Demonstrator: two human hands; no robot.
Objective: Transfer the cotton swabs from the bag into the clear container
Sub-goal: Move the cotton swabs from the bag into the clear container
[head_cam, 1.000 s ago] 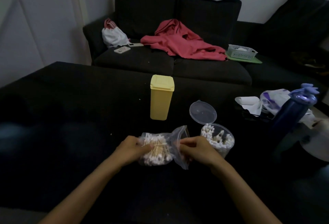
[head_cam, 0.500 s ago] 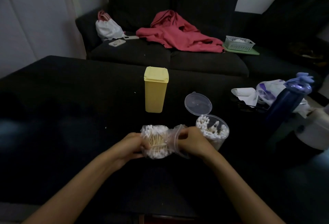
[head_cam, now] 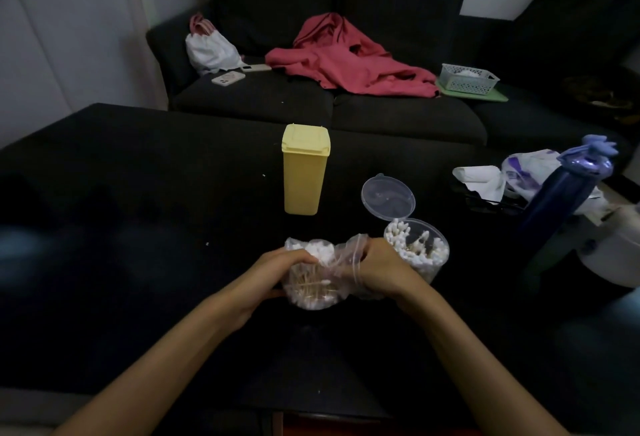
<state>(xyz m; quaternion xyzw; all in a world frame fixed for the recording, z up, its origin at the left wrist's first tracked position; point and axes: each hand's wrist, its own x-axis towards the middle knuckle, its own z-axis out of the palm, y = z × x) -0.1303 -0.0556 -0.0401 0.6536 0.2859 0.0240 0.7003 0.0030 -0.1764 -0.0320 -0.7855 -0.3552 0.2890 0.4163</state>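
Note:
A clear plastic bag full of cotton swabs sits on the black table, just in front of me. My left hand grips its left side. My right hand pinches the bag's open mouth on the right. Immediately right of that hand stands the clear round container, partly filled with upright swabs. Its hinged lid stands open behind it.
A yellow lidded box stands behind the bag. A dark blue bottle, white cloths and a plastic bag crowd the table's right side. Beyond is a dark sofa with a red garment, a phone and a small basket.
Both hands have turned the bag, so the swab heads now point up and away. The right hand has kept its hold at the bag's mouth. The view has tilted slightly.

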